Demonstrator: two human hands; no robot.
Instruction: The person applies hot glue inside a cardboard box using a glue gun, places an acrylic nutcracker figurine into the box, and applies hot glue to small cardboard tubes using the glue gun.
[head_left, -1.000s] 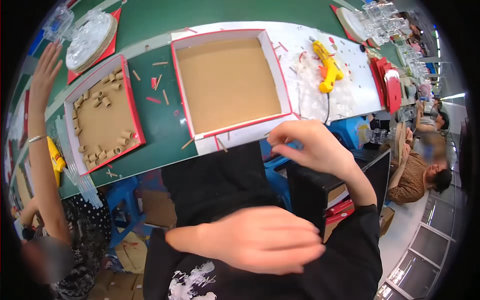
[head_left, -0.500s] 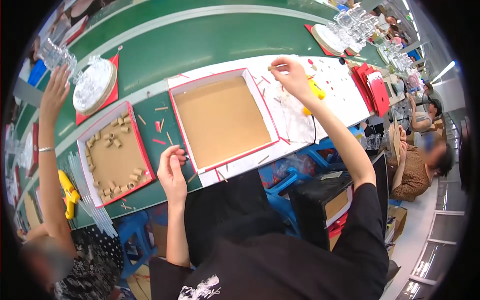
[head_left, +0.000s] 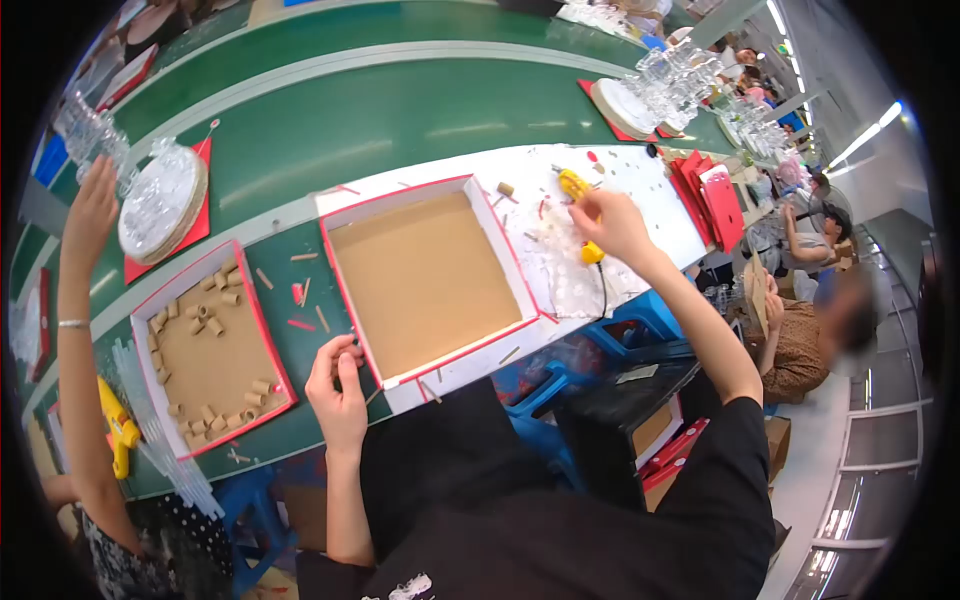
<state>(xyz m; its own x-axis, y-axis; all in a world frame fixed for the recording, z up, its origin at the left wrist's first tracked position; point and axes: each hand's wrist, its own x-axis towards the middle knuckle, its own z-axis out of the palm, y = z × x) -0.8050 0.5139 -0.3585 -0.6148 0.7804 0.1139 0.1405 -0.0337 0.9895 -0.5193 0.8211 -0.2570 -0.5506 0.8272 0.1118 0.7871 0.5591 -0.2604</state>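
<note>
My right hand (head_left: 614, 228) is over the middle of a yellow glue gun (head_left: 574, 184) on the white board, its fingers closed round the gun's body. Parts of the gun stick out above and below the hand. A short cardboard tube (head_left: 506, 189) rests on the board beyond the right rim of a shallow red-and-white box (head_left: 470, 342) with a bare brown bottom. At that box's left edge is my left hand (head_left: 338, 388), its fingers loosely bent and the thumb apart, with nothing visible in it.
A second red-edged box (head_left: 284, 350) to the left holds several cardboard tubes. Glue sticks (head_left: 165, 425) and another yellow glue gun (head_left: 118, 425) lie beside it. A person's arm (head_left: 78, 340) reaches across at far left. Red folded covers (head_left: 705, 200) stand at right. Paper scraps litter the board.
My right hand has put down the cardboard tube beyond the box and moved onto the yellow glue gun. My left hand stays by the box's left edge. The view has shifted slightly.
</note>
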